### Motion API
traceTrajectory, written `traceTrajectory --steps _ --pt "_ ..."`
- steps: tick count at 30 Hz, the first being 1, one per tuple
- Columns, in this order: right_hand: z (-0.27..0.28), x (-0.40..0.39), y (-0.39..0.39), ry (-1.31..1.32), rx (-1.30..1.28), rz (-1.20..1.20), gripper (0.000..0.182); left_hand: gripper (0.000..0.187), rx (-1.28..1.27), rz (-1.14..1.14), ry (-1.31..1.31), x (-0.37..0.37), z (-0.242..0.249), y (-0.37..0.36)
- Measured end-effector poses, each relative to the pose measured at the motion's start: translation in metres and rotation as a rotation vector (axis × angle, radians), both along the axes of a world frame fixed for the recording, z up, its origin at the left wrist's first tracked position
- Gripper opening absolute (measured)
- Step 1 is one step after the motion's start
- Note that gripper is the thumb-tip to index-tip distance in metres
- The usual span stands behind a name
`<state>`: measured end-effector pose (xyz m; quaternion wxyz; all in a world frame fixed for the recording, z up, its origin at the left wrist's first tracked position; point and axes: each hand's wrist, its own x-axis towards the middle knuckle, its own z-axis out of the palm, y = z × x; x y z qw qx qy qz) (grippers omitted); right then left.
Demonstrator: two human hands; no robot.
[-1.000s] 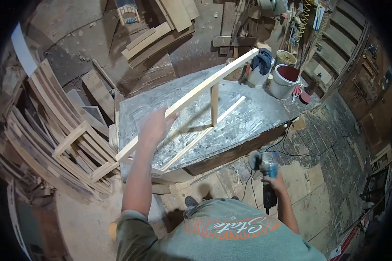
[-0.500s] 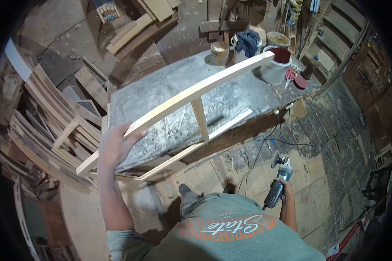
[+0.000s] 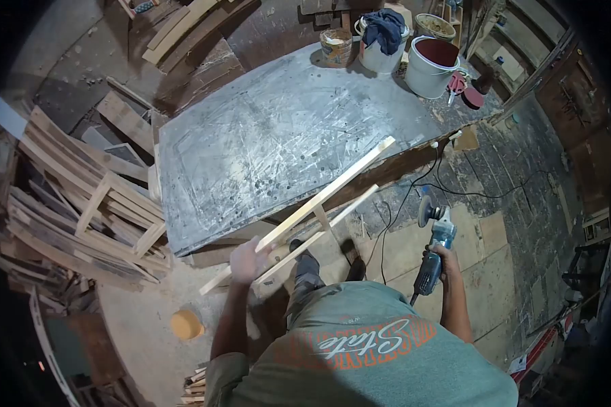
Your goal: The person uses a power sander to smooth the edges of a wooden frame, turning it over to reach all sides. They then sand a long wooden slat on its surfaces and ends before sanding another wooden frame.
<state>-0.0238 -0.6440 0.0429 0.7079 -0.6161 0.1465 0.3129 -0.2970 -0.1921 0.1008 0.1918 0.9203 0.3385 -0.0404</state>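
The left hand (image 3: 246, 262) is closed around one long rail of a pale wooden frame (image 3: 299, 216), near its lower end; the hand is blurred, so the exact placing of the fingers is hard to tell. The frame slants along the near edge of a large grey, scuffed table (image 3: 251, 149), its upper end reaching over the tabletop and the rest out over the floor. A short wooden crosspiece (image 3: 321, 217) joins its two long rails.

With the hold so near one end, the far end probably wants to dip or swing; a firm wrist and slow turns would steady it, and a grip closer to the crosspiece would balance better.

The right hand (image 3: 447, 261) is wrapped around a teal-and-black handheld power tool (image 3: 442, 234), its round disc (image 3: 426, 210) pointing away from the body and apart from the frame. That gap is worth guarding, with the disc clear of the shirt (image 3: 360, 332) and legs. The dark cable (image 3: 385, 247) on the floor calls for careful footing, and slack enough not to tug the tool.
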Motion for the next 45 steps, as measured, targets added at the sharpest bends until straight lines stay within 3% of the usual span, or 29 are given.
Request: traceTrajectory --steps 7,8,9,14,18,23,28,31,34,37,39,41,45 --pt "0.023 0.006 0.076 -0.257 -0.255 0.190 0.047 0.052 0.018 0.077 -0.013 -0.003 -0.104 0.026" --pt "0.029 0.007 0.088 -0.272 -0.259 0.251 0.068 0.048 0.009 0.092 -0.033 -0.002 -0.117 0.030" --pt "0.029 0.008 0.102 -0.369 -0.326 0.319 0.073 0.045 0.000 0.106 -0.051 -0.002 -0.125 0.033" --pt "0.030 0.002 0.178 -0.842 -0.677 0.732 0.089 0.050 -0.039 0.113 0.001 0.002 -0.141 0.034" --pt "0.057 -0.021 0.251 -0.789 -0.806 1.105 0.089 0.057 -0.108 0.063 0.220 0.006 -0.139 0.040" --pt "0.054 -0.044 0.298 -0.851 -0.806 1.327 0.094 0.051 -0.048 0.039 0.037 0.002 -0.150 0.044" --pt "0.052 -0.009 0.291 -0.879 -0.917 1.174 0.096 0.049 -0.033 0.018 0.001 -0.001 -0.152 0.043" --pt "0.067 0.028 0.285 -0.766 -0.968 1.022 0.095 0.047 -0.056 0.011 0.019 0.002 -0.144 0.044" --pt "0.067 0.044 0.277 -0.880 -0.971 0.908 0.084 0.046 -0.066 0.022 0.042 0.003 -0.139 0.045" --pt "0.056 0.027 0.279 -0.859 -0.869 0.919 0.085 0.043 -0.112 0.022 0.062 0.005 -0.135 0.047" --pt "0.029 0.002 0.283 -1.016 -0.878 1.037 0.090 0.040 -0.154 0.023 0.103 0.006 -0.131 0.047" --pt "0.055 -0.029 0.310 -0.890 -0.879 1.230 0.090 0.038 -0.149 0.014 0.091 0.004 -0.131 0.046" --pt "0.061 -0.048 0.324 -0.898 -0.824 1.344 0.085 0.038 -0.173 0.020 0.116 0.005 -0.126 0.042"
